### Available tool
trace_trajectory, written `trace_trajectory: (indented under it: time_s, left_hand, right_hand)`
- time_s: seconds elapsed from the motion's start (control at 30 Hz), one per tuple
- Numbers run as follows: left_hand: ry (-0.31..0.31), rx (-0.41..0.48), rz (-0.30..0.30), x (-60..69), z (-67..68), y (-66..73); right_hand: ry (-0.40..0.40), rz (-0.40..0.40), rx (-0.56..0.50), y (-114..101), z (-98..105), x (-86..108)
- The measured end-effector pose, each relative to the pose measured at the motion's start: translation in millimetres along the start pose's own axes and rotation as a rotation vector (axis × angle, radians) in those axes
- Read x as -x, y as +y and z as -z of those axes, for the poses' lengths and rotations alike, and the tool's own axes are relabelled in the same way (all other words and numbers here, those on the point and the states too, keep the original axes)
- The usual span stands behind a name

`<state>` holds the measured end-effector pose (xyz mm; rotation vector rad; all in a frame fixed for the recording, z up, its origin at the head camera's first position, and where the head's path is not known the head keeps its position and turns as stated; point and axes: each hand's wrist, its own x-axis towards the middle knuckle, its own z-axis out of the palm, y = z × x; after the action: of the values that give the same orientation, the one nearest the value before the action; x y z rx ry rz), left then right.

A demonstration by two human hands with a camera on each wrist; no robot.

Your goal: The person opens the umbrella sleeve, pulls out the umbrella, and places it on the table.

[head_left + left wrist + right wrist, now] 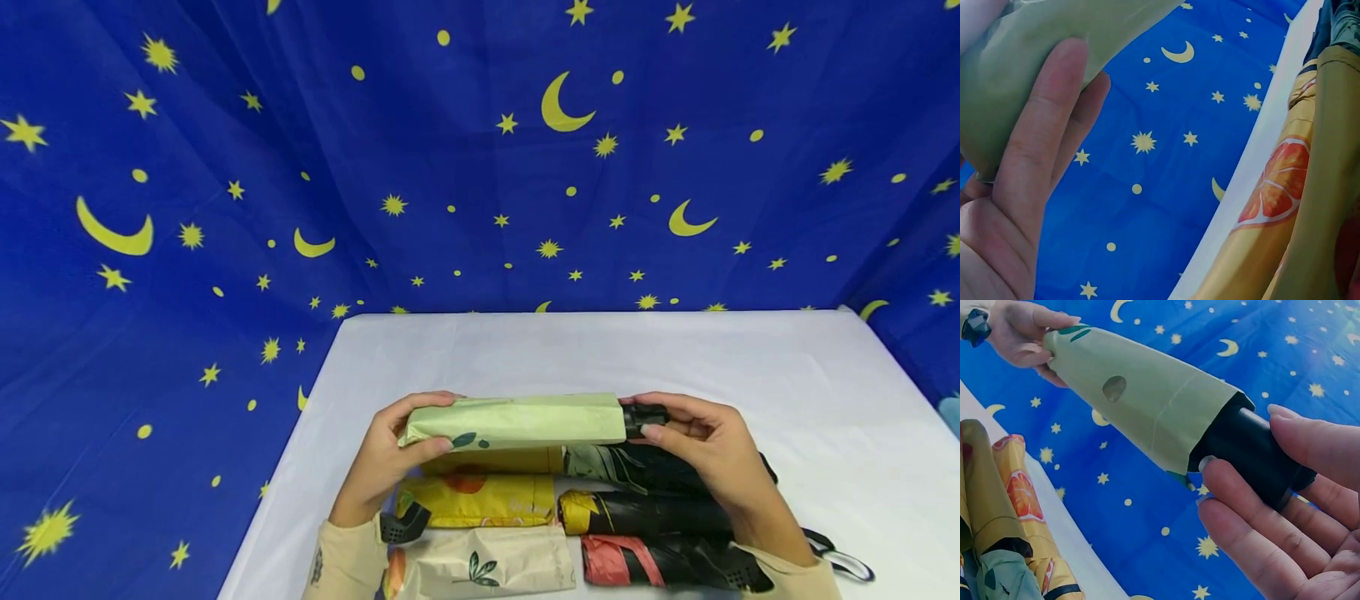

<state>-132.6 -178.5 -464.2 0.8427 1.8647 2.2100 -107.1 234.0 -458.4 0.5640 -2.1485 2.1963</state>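
A folded umbrella in a light green sleeve (pixel 517 419) with dark leaf prints is held level above the white table. My left hand (pixel 386 458) grips the sleeve's left end, thumb in front and fingers behind. From the sleeve's right end the black umbrella handle (pixel 1247 450) sticks out. My right hand (pixel 708 437) holds that handle between thumb and fingers, as the right wrist view shows up close. Below lie an ochre sleeve (pixel 525 461), partly hidden, and a dark green umbrella (pixel 622 467).
Nearer me lie a yellow sleeve (pixel 510 504) with fruit prints and a cream sleeve (pixel 517 560) with a leaf print. To their right are a black-and-yellow umbrella (pixel 637 512) and a red-and-black one (pixel 633 560). A blue star-patterned cloth (pixel 480 167) surrounds the table (pixel 570 350).
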Motion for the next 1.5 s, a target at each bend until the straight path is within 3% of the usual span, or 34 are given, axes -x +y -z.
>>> trace_trajectory:
  time_s: [0.4,0.63,0.83,1.1,1.5]
  left_hand:
    - [0.041,-0.009,0.061,0.4,1.5,1.8]
    - [0.044,0.001,0.080,2.5,3.1,3.3]
    - [0.039,-0.008,0.067,2.5,4.5,2.9]
    - [0.044,-0.029,0.031,-0.2,7.5,4.5]
    - [0.051,-0.057,0.011,-2.5,10.4,1.6]
  right_hand:
    - [-0.084,0.028,-0.043,1.9,2.6,1.0]
    - [-0.063,-0.005,0.155,-1.2,-3.5,-1.3]
    - [-0.015,-0.023,0.200,-0.9,-4.6,-1.5]
    - [0.039,-0.032,0.159,0.7,-0.8,-1.1]
    - [0.060,-0.042,-0.007,3.3,3.7,-1.1]
